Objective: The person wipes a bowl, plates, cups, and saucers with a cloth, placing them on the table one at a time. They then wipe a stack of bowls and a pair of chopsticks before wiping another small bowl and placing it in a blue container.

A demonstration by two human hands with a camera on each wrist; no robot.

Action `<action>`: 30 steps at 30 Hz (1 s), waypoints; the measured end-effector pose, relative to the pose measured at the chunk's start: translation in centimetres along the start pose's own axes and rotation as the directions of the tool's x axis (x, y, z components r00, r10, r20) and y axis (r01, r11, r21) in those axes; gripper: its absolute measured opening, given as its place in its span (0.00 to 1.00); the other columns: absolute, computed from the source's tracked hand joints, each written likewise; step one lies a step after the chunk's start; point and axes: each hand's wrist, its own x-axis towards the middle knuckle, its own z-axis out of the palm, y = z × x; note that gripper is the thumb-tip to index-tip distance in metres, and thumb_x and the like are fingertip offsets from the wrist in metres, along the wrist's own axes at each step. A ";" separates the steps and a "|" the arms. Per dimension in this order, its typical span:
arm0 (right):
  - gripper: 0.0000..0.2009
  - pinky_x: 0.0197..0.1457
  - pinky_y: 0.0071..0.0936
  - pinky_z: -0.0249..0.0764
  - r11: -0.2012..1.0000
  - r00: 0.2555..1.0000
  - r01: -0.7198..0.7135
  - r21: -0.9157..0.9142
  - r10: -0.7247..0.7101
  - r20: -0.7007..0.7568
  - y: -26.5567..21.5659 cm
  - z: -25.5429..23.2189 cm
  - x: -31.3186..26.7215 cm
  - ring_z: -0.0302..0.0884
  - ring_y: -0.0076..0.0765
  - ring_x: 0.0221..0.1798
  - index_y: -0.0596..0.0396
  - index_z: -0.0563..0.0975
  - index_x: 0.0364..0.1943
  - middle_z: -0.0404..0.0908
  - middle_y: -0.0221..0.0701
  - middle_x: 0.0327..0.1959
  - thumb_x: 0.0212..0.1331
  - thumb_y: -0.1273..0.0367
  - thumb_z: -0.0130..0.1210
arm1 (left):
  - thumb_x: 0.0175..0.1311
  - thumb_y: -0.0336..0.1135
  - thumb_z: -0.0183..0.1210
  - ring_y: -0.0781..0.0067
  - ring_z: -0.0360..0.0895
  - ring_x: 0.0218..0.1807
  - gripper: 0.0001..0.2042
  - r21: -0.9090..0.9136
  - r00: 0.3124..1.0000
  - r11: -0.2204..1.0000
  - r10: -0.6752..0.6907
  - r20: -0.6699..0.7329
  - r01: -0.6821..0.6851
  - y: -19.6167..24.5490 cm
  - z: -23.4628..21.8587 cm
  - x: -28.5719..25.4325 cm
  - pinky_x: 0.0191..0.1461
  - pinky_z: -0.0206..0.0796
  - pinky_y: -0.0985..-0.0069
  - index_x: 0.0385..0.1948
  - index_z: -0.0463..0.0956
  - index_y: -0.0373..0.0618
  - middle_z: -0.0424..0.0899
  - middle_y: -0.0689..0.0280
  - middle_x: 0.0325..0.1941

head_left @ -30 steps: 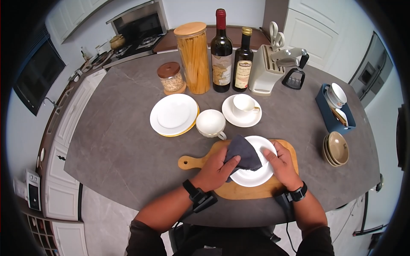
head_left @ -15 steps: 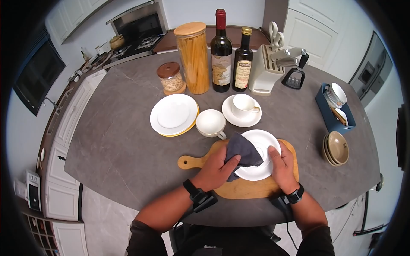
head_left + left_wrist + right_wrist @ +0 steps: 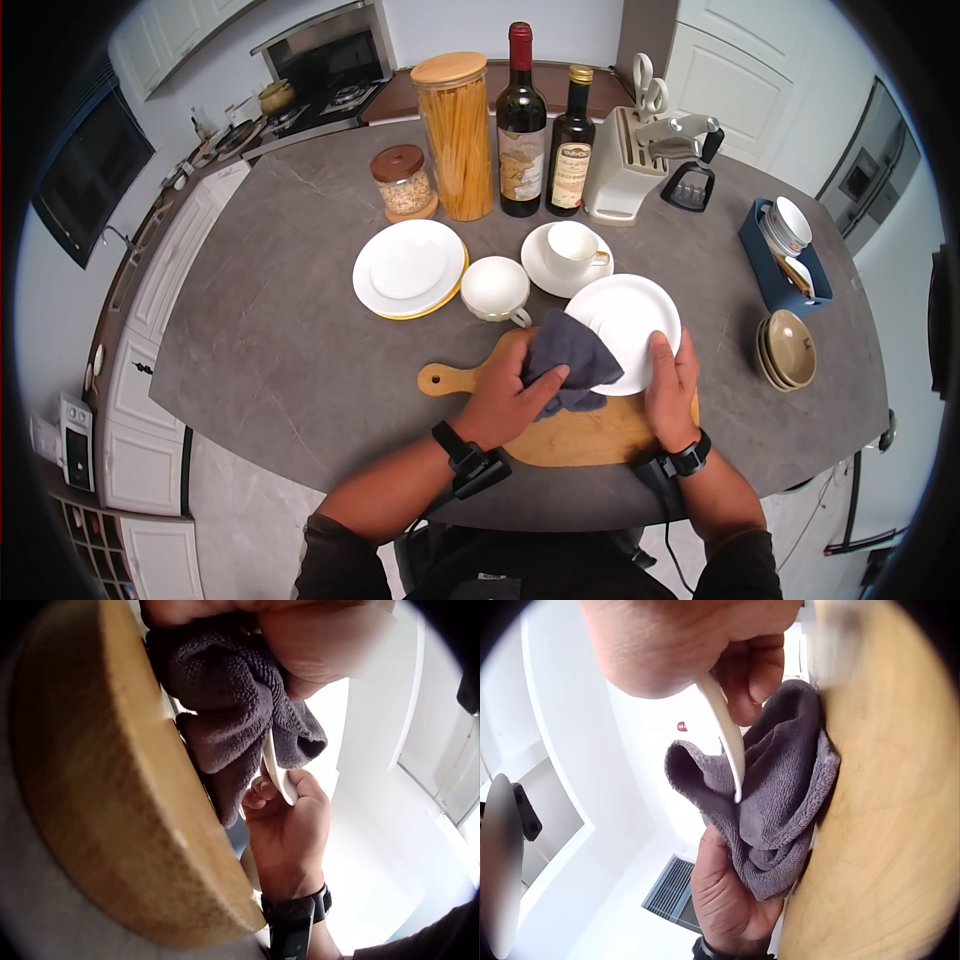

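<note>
My right hand (image 3: 672, 385) pinches the right rim of a white saucer (image 3: 630, 330), thumb on its upper face and fingers beneath. In my left hand (image 3: 512, 395) is a dark grey cloth (image 3: 572, 360), folded over the saucer's left edge. From the right wrist view, the saucer (image 3: 726, 735) appears edge-on, with the cloth (image 3: 780, 780) wrapped about its lower end on both faces. Both hands work above a wooden cutting board (image 3: 590, 440). Just beyond the saucer stand a white cup (image 3: 495, 287) and another white cup (image 3: 572, 245) on its own saucer (image 3: 540, 272).
White plates (image 3: 408, 268) are stacked at left. Behind stand an oat jar (image 3: 402, 185), a pasta jar (image 3: 455, 140), two dark bottles (image 3: 520, 150) and a knife block (image 3: 622, 165). At right are beige bowls (image 3: 790, 350) and a blue bin (image 3: 770, 260) holding dishes.
The saucer has moved up and to the right, away from me, and its face has turned within the cloth. My right hand has shifted slightly right; the left hand stays nearly in place.
</note>
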 end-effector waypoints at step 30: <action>0.12 0.44 0.25 0.74 0.996 0.985 -0.038 -0.083 0.051 0.166 -0.1 0.4 -0.6 0.75 0.21 0.40 0.64 0.79 0.48 0.83 0.31 0.36 0.80 0.66 0.53 | 0.63 0.27 0.72 0.55 0.87 0.46 0.12 0.206 0.919 0.951 0.142 0.368 -0.229 3.2 -0.2 -0.3 0.51 0.78 0.67 0.47 0.86 0.36 0.88 0.56 0.46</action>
